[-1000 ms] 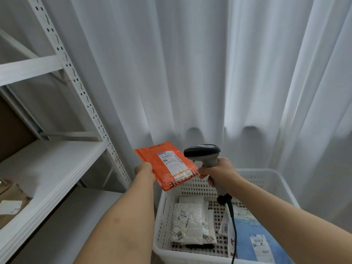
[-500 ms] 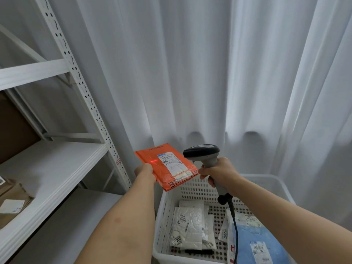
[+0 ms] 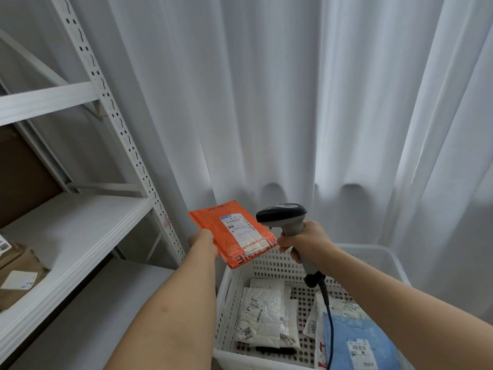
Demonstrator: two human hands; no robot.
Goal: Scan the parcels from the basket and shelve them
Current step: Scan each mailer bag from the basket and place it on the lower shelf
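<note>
My left hand (image 3: 202, 241) grips the left edge of a flat orange parcel (image 3: 213, 228), held label-up above the far left corner of the white perforated basket (image 3: 384, 259). My right hand (image 3: 306, 243) is closed on the grey handle of a barcode scanner (image 3: 281, 214), whose black head points at the parcel's white label (image 3: 240, 231) from the right. The scanner's cable (image 3: 329, 321) hangs down into the basket. Inside the basket lie white parcels (image 3: 262, 313) and a blue parcel (image 3: 357, 340).
A white metal shelf unit (image 3: 74, 236) stands at the left, with brown cardboard parcels (image 3: 18, 273) on its middle board and a lower board (image 3: 93, 311) beneath. White curtains (image 3: 266, 102) hang behind the basket.
The red scan line seen on the orange parcel half a second ago is gone. Parcel and scanner stay almost still; the view has tilted slightly.
</note>
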